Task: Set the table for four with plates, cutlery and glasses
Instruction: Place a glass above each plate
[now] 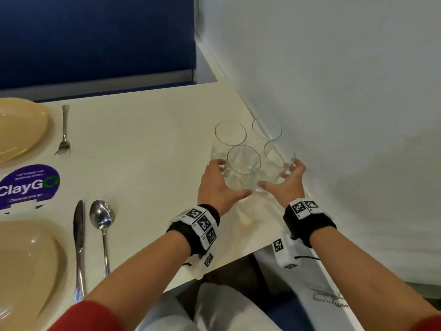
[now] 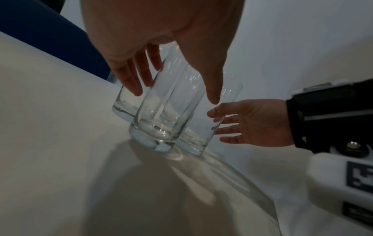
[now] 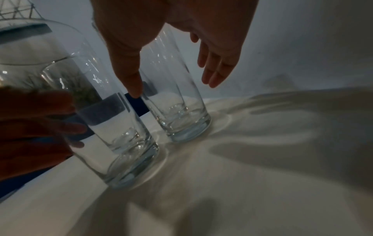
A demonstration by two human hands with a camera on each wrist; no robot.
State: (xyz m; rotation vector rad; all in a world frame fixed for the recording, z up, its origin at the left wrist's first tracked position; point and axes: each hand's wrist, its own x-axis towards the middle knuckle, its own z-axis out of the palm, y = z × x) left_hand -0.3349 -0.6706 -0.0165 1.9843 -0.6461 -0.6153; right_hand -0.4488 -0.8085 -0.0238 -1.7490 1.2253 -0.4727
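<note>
Far-left settings: two beige oval plates (image 1: 21, 130) (image 1: 28, 266), a steel fork (image 1: 64, 131), a steel knife (image 1: 79, 247) and a steel spoon (image 1: 101, 223) laid out on the cream surface (image 1: 148, 144); no glass beside either plate.
Sticker: purple round label (image 1: 28, 185) between the two plates.
Left grip: left hand (image 1: 218, 185) spread, fingers (image 2: 129, 79) straight and apart, reaching round the left flank of the near-left clear glass tumbler (image 1: 242, 167); thumb on its near side; not yet closed on anything, contact hard to confirm.
Task's things: four clear tumblers clustered upright at the surface's right edge, hard against the white wall (image 1: 334, 91); far-left tumbler (image 1: 230, 136), far-right tumbler (image 1: 267, 129), near-right tumbler (image 1: 278, 158) packed close, walls nearly touching.
Long axis: vertical for all four, rims up, bases on the surface.
Right grip: right hand (image 1: 290, 181) also spread, fingers (image 3: 214, 71) straight and parted, on the wall side of the near-right tumbler, thumb between the two near tumblers; holding nothing.
Deciding relation: near pair directly ahead of the two hands, one tumbler per hand; left hand nearer the near-left one, right hand nearer the near-right.
Judgement: likely a side grasp of both near tumblers; tight spacing and the wall left little room for fingers, so knocking the far pair seemed the risk.
</note>
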